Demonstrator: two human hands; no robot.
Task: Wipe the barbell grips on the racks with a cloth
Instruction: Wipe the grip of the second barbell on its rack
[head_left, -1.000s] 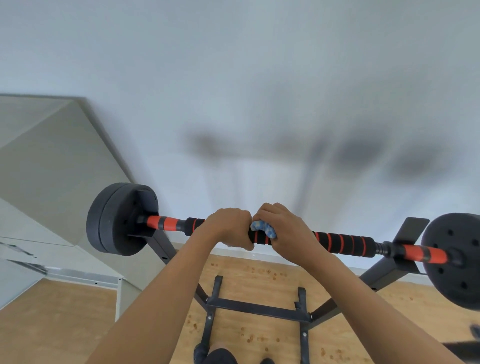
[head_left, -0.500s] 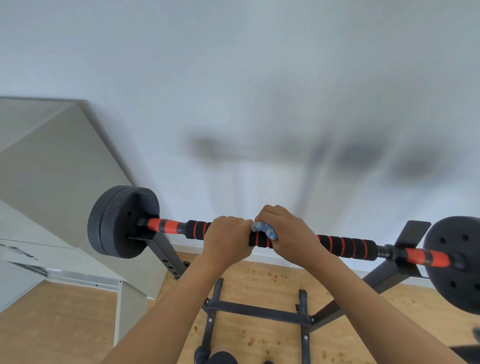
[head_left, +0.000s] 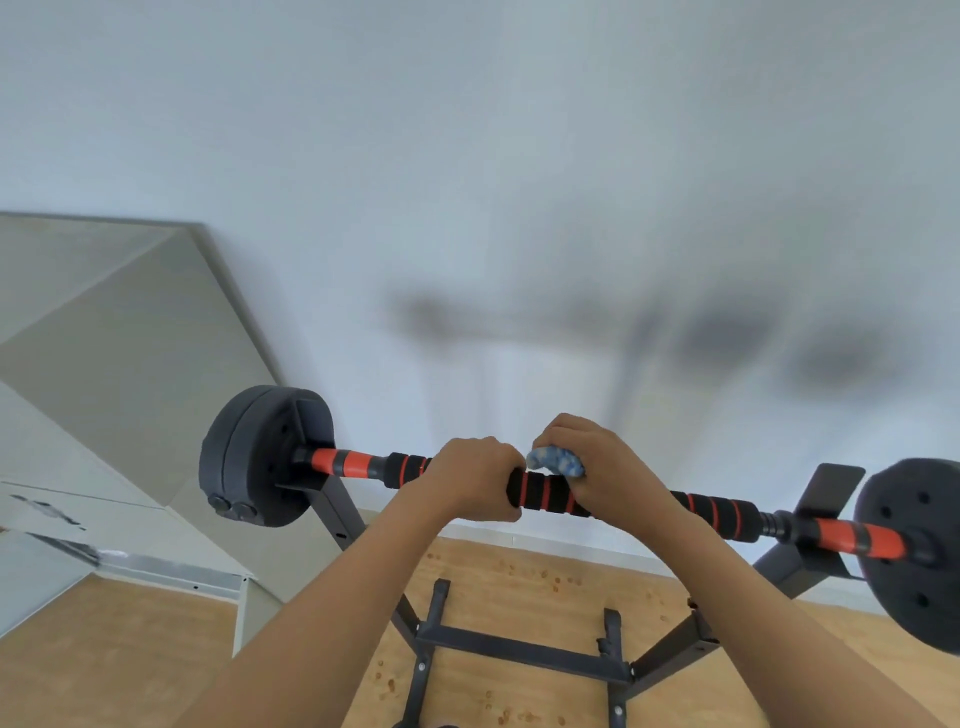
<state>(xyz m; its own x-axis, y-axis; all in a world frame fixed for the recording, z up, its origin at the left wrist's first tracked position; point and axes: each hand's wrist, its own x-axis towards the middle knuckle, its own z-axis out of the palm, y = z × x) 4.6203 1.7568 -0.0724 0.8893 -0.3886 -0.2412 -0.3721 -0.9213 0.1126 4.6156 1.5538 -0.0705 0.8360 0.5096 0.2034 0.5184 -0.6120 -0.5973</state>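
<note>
- A barbell (head_left: 545, 491) lies crosswise on a dark metal rack (head_left: 519, 649), with a black weight plate (head_left: 254, 457) beyond each of the rack's uprights.
- The bar's middle is covered in black foam (head_left: 717, 512) with thin orange rings. Wider orange bands sit nearer the plates.
- The left hand (head_left: 470, 483) wraps the foam near the middle, its grip closed round the bar.
- The right hand (head_left: 608, 467), just beside it, has its grip closed on a crumpled blue-and-white cloth (head_left: 556, 461), which is pressed onto the top of the foam.
- A wooden floor (head_left: 104, 649) lies below.
</note>
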